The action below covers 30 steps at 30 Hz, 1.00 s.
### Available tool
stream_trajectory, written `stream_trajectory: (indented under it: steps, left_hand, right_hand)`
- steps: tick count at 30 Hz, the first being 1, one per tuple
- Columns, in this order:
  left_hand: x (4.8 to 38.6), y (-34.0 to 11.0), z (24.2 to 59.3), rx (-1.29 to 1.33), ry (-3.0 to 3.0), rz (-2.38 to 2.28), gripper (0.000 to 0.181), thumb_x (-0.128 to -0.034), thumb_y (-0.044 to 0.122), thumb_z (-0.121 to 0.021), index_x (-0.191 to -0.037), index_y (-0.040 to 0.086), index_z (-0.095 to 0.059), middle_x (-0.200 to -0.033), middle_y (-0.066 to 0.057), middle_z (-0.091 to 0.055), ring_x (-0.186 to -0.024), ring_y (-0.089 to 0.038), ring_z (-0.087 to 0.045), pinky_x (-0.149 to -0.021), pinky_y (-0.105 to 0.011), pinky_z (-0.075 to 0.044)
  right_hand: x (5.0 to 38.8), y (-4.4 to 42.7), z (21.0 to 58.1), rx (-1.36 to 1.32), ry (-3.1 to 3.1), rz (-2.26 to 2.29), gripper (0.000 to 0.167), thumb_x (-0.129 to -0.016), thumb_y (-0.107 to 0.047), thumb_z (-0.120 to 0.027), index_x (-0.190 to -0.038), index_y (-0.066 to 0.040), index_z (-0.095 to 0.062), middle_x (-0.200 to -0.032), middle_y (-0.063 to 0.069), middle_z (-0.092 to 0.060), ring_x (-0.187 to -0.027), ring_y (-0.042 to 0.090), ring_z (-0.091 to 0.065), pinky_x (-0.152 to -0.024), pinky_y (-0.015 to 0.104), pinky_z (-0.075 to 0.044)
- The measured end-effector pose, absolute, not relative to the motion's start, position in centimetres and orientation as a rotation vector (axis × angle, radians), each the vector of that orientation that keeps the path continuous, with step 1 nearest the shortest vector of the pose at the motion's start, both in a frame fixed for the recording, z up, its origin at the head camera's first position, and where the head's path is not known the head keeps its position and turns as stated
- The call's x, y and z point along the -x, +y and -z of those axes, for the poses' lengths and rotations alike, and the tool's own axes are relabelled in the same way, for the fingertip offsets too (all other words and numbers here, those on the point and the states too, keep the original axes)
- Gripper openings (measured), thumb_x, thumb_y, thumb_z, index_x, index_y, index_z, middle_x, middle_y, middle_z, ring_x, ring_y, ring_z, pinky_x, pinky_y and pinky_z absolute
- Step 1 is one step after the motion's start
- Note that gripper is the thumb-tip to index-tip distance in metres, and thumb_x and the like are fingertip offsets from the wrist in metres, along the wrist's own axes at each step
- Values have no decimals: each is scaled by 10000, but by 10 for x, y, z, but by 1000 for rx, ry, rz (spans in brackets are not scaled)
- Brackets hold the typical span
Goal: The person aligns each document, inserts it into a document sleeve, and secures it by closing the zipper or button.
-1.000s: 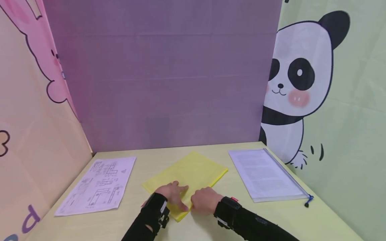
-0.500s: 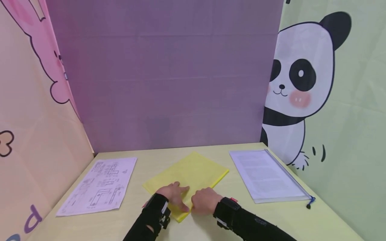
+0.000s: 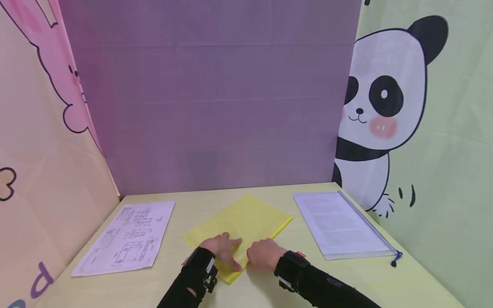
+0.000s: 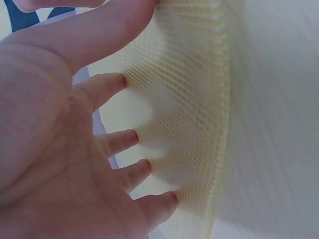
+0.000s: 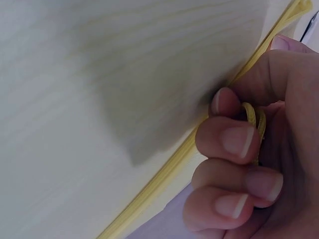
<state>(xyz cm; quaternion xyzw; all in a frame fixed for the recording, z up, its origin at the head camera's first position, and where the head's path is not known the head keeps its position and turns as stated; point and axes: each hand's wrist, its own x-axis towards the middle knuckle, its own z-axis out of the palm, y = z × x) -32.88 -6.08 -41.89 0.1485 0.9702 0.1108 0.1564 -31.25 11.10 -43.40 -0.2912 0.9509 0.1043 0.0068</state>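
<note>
Left hand (image 3: pixel 223 250): fingers spread. The left wrist view shows the fingertips (image 4: pixel 162 201) pressed into the mesh, the weave puckering round them; the head view gives only the back of the hand, thumb lying near the pouch's edge.

Right hand (image 3: pixel 265 255): a compact fist from above, contents hidden. The right wrist view shows the fingers curled round a thin yellow cord loop (image 5: pixel 261 123), with the knuckles against the zipper edge (image 5: pixel 159 181). Exactly which fingertip grips the loop cannot be told.

Yellow mesh zipper pouch (image 3: pixel 250 214): flat on the pale wooden table (image 3: pixel 96 293), set diagonally, near corner close to both hands. It reads as nearly smooth from the head; the open weave shows only at the left wrist.

Further out, head view: a printed drawing sheet (image 3: pixel 127 239) to the left of the pouch; to the right, a clear document pouch (image 3: pixel 343 231) holding printed text, a blue tassel (image 3: pixel 396 259) at its near corner. Behind the table, a purple backdrop (image 3: pixel 223 94); on the right-hand wall, a cartoon panda (image 3: pixel 381 94).
</note>
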Motion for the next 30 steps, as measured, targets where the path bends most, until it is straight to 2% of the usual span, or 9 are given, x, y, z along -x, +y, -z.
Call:
stream_trajectory:
  steps: [21, 30]
  left_hand:
    - [330, -60, 419, -397, 2776, -331, 821, -764, 464, -872, -1489, 280, -533, -1504, -163, -418, -1399, -383, -404, -1038, -651, -416]
    - [330, -60, 421, -413, 2777, -306, 819, -777, 465, -863, -1497, 279, -522, -1512, -162, -409, -1403, -386, -399, -1038, -646, -420]
  right_hand:
    - [321, 118, 437, 847, 2959, -273, 234, -921, -334, -664, -773, -155, -634, -667, -39, -498, -586, 151, -472, -567, 314, -418]
    - [322, 120, 438, 859, 2984, -287, 247, -901, -342, -674, -741, -163, -615, -660, -44, -497, -575, 150, -474, -554, 332, -441]
